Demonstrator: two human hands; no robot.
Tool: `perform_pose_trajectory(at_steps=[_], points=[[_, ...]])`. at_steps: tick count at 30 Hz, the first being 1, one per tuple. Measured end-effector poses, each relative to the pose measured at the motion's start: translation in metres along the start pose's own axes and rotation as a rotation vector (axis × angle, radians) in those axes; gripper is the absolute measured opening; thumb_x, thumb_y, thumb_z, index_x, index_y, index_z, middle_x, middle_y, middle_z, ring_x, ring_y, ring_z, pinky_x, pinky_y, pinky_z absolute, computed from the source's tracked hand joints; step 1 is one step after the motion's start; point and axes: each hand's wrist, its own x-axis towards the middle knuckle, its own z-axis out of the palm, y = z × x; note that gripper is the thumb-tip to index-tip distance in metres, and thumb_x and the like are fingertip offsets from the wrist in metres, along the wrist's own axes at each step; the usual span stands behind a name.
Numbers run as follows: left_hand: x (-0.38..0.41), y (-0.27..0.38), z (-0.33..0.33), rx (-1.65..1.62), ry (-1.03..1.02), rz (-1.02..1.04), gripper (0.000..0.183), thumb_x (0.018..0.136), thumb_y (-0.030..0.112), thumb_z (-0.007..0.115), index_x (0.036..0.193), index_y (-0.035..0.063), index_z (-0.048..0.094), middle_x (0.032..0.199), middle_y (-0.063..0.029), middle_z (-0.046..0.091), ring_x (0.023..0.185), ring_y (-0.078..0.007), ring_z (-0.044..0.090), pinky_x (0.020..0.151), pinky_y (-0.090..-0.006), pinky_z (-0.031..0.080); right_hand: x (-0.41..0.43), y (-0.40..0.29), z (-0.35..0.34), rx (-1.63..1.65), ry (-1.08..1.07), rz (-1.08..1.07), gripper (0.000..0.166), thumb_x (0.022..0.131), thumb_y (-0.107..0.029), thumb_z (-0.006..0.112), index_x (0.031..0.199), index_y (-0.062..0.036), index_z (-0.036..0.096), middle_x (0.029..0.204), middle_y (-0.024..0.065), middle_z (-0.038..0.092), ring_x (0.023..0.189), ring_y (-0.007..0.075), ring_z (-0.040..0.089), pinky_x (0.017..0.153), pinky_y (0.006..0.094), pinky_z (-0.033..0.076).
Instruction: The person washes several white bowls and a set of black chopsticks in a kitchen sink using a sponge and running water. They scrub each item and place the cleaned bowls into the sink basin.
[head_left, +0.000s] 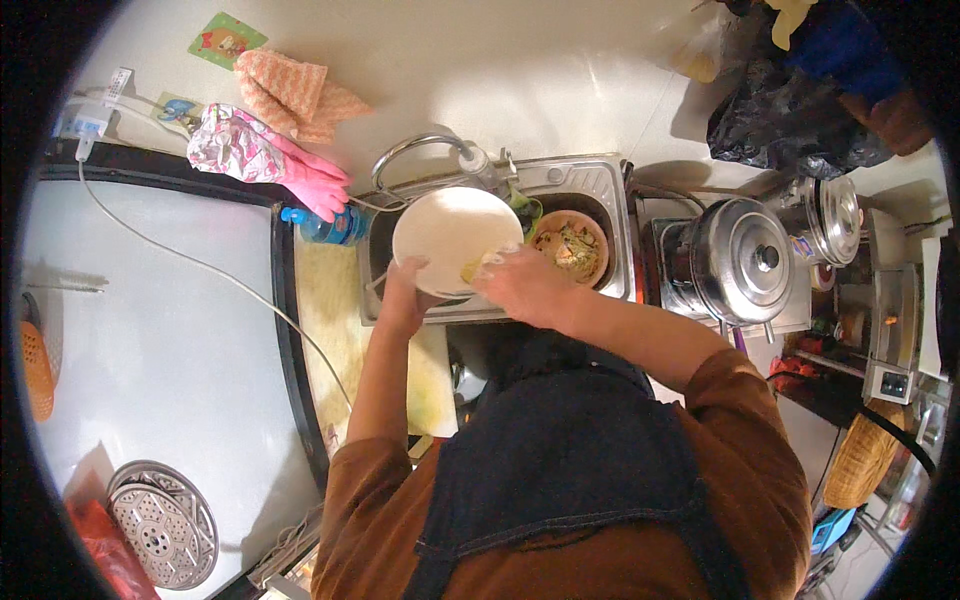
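A large round white dish (457, 232) is tilted over the left basin of a stainless steel sink (592, 176). My left hand (410, 289) grips its lower left rim. At its lower right, my right hand (517, 281) presses a yellowish sponge or cloth (472, 270), partly hidden by the fingers, against the inner surface; the hand is slightly blurred. In the right basin stands a pinkish bowl (602, 247) holding food scraps. A green container (529, 214) sits between the dish and that bowl. Behind the dish curves a chrome faucet (405, 146).
Right of the sink stands a lidded steel pot (742, 259), with another pot (836, 221) beyond. A blue-capped plastic bottle (334, 226) is at the sink's left. Pink rubber gloves (311, 180) and an orange cloth (289, 90) hang on the wall. Black plastic bags (787, 120) hang upper right.
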Motion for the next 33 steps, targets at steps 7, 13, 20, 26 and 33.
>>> perform_pose_trajectory(at_steps=[7,13,20,26,33], points=[[-0.008,0.019,0.017,1.276,-0.279,0.949,0.052,0.082,0.028,0.083,0.122,0.0005,0.065,0.127,-0.0187,0.066,0.130,-0.0391,0.054,0.109,-0.0446,0.044,0.004,0.039,-0.014,0.327,-0.226,0.157,0.020,0.080,-0.016,0.070,0.096,-0.0042,0.070,0.089,0.0177,0.073,0.087,0.0363,0.072,0.081,0.0495,0.058],[0.013,0.020,0.033,1.083,-0.449,0.490,0.043,0.085,0.030,0.082,0.110,-0.0030,0.069,0.095,-0.0222,0.072,0.087,-0.0361,0.070,0.081,-0.0438,0.053,-0.007,0.087,-0.014,0.954,-0.052,0.417,0.022,0.083,-0.011,0.083,0.102,-0.0043,0.074,0.088,0.0034,0.073,0.085,0.0115,0.066,0.079,0.0308,0.054],[0.014,-0.021,0.049,0.208,-0.286,0.182,0.042,0.086,0.020,0.078,0.121,-0.0014,0.067,0.112,-0.0112,0.074,0.096,-0.0227,0.069,0.086,-0.0406,0.053,-0.021,0.096,-0.006,0.856,0.514,0.647,0.009,0.096,-0.005,0.067,0.098,-0.0047,0.058,0.097,0.0062,0.068,0.094,0.0138,0.063,0.087,0.0336,0.052],[0.016,-0.048,0.088,0.488,-0.144,0.510,0.045,0.084,0.019,0.079,0.122,-0.0003,0.064,0.112,-0.0126,0.073,0.100,-0.0201,0.068,0.090,-0.0382,0.052,-0.005,0.031,0.011,0.334,0.350,0.385,0.034,0.093,-0.017,0.066,0.124,-0.0054,0.066,0.133,0.0223,0.064,0.121,0.0414,0.062,0.105,0.0473,0.050],[0.001,-0.042,0.084,0.402,-0.101,0.483,0.047,0.080,0.021,0.080,0.117,-0.0033,0.062,0.105,-0.0203,0.070,0.094,-0.0302,0.067,0.091,-0.0394,0.052,0.010,0.010,-0.004,0.232,0.375,0.357,0.034,0.095,-0.010,0.058,0.126,-0.0007,0.068,0.144,0.0230,0.058,0.137,0.0403,0.053,0.114,0.0487,0.043]])
